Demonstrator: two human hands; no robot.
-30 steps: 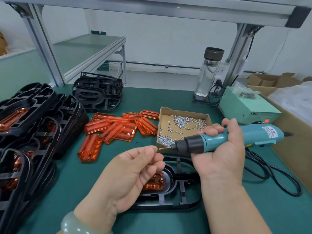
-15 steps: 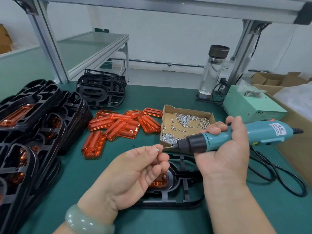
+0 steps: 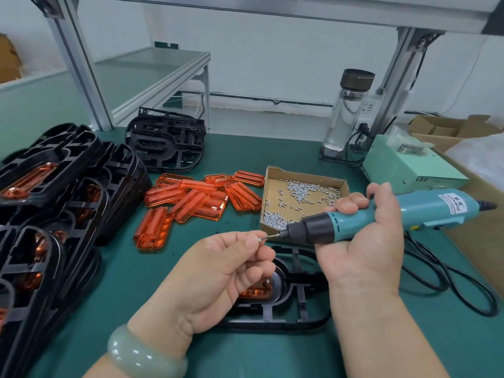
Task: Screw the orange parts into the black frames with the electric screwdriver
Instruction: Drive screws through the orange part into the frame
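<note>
My right hand (image 3: 362,241) grips the teal electric screwdriver (image 3: 381,216), which lies level with its bit pointing left. My left hand (image 3: 218,271) pinches a small screw (image 3: 260,240) at the bit's tip. Under both hands a black frame (image 3: 289,315) lies flat on the green mat, with an orange part (image 3: 257,290) seated in it and one screw showing in the part's corner. Loose orange parts (image 3: 191,200) are piled further back, left of a cardboard tray of screws (image 3: 302,197).
Stacked black frames with orange parts (image 3: 54,214) fill the left side, and another black frame stack (image 3: 166,145) sits behind. A glass bottle (image 3: 346,110), a green power box (image 3: 409,167) and its black cable (image 3: 450,282) stand at right, beside cardboard boxes (image 3: 477,214).
My left hand's fingers closed on a screw and brought it to the screwdriver bit. The screwdriver stayed almost level in my right hand.
</note>
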